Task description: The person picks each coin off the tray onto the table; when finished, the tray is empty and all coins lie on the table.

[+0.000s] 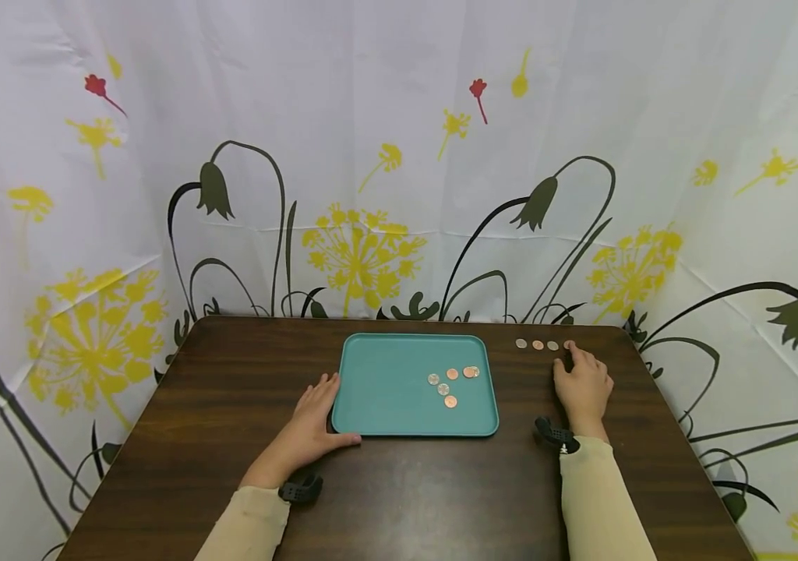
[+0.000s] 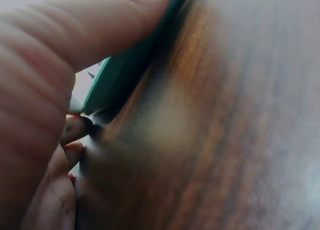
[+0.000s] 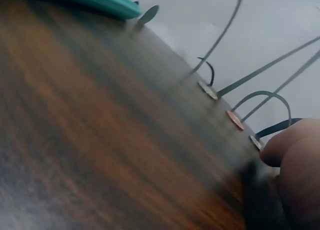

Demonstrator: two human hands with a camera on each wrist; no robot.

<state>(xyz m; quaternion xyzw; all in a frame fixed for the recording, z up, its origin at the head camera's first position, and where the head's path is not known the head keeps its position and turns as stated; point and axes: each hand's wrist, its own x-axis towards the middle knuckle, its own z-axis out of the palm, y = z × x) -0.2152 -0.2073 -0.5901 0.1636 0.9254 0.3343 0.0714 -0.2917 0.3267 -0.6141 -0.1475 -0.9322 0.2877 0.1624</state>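
Observation:
A teal tray (image 1: 385, 389) lies on the table with several copper and silver coins on its right half; a copper coin (image 1: 450, 401) is nearest its front edge, and two coins overlap near its right side. My left hand (image 1: 311, 421) rests at the tray's left side, fingers spread along the edge, thumb stretched along the front corner. Right of the tray, at the back, a row of coins holds a silver coin (image 1: 521, 344), a copper coin (image 1: 538, 345) and another silver coin (image 1: 552, 346). At its right end my right hand (image 1: 584, 389) touches a copper coin, partly hidden, with a fingertip; the thumb stands apart.
The dark wooden table (image 1: 427, 499) ends just behind the coin row. A white curtain (image 1: 399, 156) printed with flowers hangs behind it and at both sides. Dark straps with cameras sit on both wrists.

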